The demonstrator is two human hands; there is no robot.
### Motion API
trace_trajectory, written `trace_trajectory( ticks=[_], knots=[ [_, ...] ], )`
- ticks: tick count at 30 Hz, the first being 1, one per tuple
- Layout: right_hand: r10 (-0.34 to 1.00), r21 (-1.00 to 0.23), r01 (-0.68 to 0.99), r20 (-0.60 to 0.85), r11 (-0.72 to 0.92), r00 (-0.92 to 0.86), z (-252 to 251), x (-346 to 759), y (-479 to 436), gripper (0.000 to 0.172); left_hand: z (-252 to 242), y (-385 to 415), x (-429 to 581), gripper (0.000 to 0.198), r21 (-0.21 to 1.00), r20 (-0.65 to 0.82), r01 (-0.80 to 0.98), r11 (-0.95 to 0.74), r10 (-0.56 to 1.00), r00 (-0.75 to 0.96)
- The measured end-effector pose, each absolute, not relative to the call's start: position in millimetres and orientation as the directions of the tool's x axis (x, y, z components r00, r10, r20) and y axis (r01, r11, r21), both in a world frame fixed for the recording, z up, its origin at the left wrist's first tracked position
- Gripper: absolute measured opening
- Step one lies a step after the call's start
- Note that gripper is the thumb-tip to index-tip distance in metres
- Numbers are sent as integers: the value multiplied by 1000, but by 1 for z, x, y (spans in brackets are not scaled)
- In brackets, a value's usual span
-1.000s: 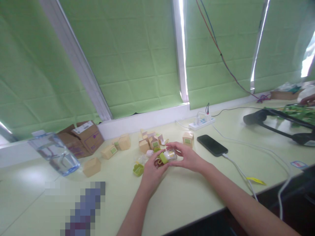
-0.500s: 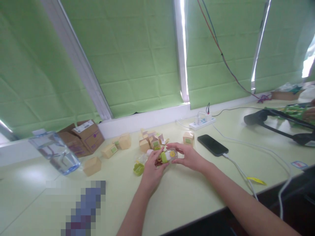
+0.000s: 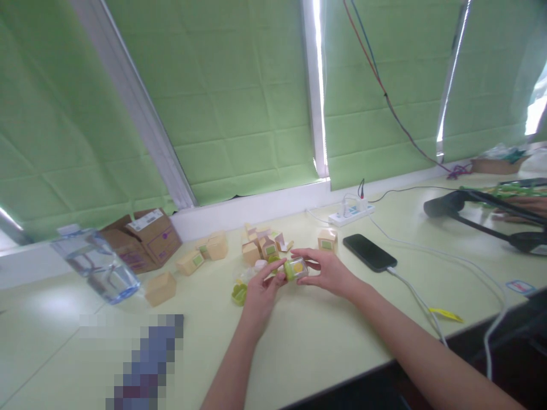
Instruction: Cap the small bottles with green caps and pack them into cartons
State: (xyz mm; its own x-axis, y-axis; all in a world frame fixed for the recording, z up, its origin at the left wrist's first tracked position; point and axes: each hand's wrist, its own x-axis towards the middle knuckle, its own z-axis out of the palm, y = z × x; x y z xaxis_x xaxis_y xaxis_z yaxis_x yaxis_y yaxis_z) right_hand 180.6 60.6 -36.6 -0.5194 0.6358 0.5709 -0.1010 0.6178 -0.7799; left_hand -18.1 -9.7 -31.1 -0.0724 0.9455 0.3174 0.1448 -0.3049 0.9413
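Both my hands hold a small clear bottle (image 3: 299, 267) with a yellow round mark on its side and a green cap (image 3: 289, 270). It lies tilted on its side just above the table. My left hand (image 3: 261, 289) closes its fingertips on the cap end. From the other side, my right hand (image 3: 328, 273) grips the clear body between thumb and fingers. Beside my left hand lies a green flower-shaped piece (image 3: 240, 294), near some clear plastic. Several small opened cardboard boxes (image 3: 268, 248) sit just behind my hands.
Left are small tan boxes (image 3: 161, 288), a brown carton (image 3: 151, 242) and a large water bottle (image 3: 100, 267). Right of my hands lie a black phone (image 3: 370, 252) on a white cable, a power strip (image 3: 351, 214) and a black headset-like object (image 3: 465, 213). Another person's hand (image 3: 519, 210) is at far right.
The green cap now sits closer against the clear bottle; the white part between them no longer shows. My left fingers have shifted around the cap. The other person's hand has moved.
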Motion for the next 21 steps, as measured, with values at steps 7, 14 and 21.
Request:
trace_trajectory(
  ticks=[7, 14, 21],
  knots=[
    [611, -732, -89, 623, 675, -488, -37, 175, 56, 55, -29, -14, -12, 53, 966, 240, -93, -241, 970, -22],
    [647, -741, -42, 611, 670, -456, -34, 169, 48, 51, -31, -14, -11, 51, 957, 262, -128, -261, 965, -7],
    [651, -719, 4, 628, 695, -427, -35, 161, 44, 49, -33, -11, -13, 48, 950, 306, -56, -308, 951, -39]
  ],
)
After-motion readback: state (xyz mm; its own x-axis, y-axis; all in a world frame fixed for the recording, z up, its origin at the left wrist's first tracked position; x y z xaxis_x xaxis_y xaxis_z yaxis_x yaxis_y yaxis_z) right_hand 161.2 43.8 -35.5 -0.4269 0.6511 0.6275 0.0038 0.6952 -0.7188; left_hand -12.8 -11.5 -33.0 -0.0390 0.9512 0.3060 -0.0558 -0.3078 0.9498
